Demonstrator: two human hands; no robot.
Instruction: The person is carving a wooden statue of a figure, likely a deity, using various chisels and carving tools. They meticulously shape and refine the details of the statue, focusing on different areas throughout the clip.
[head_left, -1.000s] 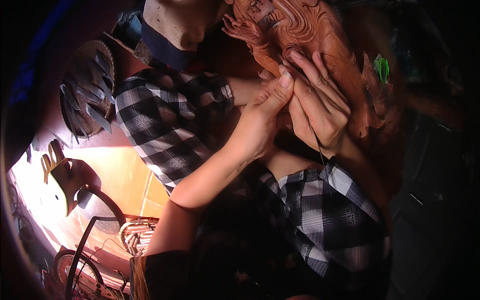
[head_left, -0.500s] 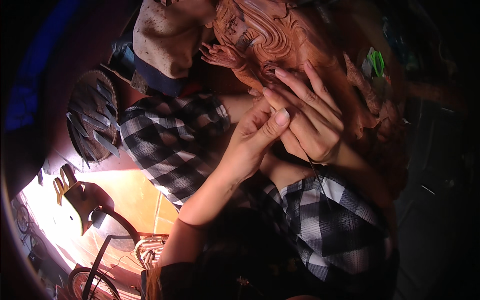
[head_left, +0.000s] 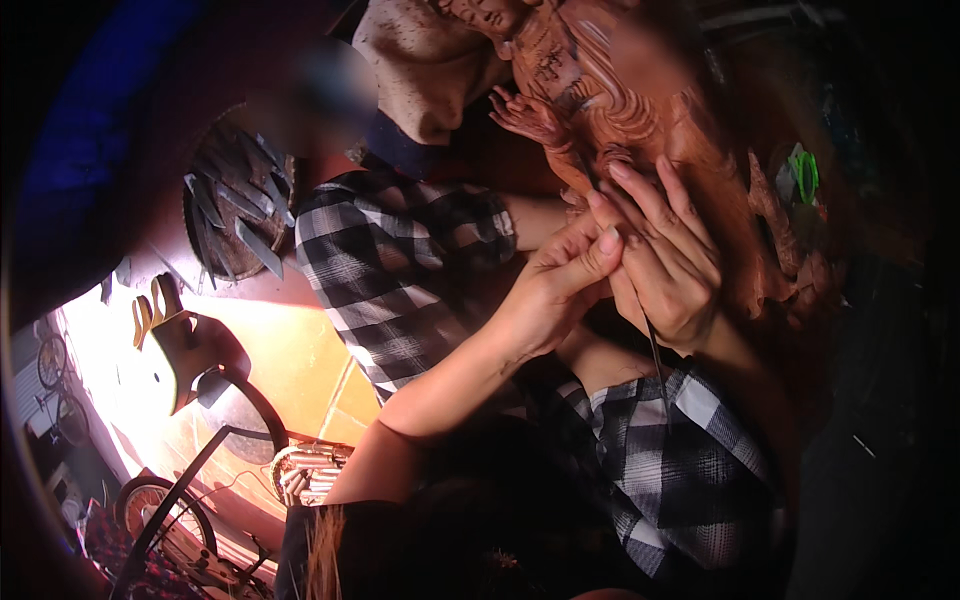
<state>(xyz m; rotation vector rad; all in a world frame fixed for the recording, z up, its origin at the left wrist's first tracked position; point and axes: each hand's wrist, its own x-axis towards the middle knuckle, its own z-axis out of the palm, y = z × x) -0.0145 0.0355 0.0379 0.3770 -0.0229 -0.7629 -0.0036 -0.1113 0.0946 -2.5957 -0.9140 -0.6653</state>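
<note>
A reddish-brown wooden statue (head_left: pixel 590 75) with carved robe folds and a small raised hand leans before my lap. My left hand (head_left: pixel 560 280) is closed beside it, the thumb pressed toward the fingers; whatever it pinches is hidden. Against it lies my right hand (head_left: pixel 675 265), two fingers stretched along the carving and the others bent. A thin dark rod-like tool (head_left: pixel 656 355) comes out beneath the right hand and slants down over my checked clothing (head_left: pixel 660 460). The tool's front end is hidden by the hands.
At the left, a round tray (head_left: pixel 190 235) holds several flat blades (head_left: pixel 240 205). Pale spotted cloth (head_left: pixel 425 70) rests beside the statue. A bright green coil (head_left: pixel 804 175) is at the right. On the lit floor are a bicycle wheel (head_left: pixel 165 515) and a bundle of metallic-looking rods (head_left: pixel 312 470).
The whole view has shifted, so statue, tray and cloth appear farther right. Both hands keep nearly the same pose together at the carving, the thin tool still beneath the right hand.
</note>
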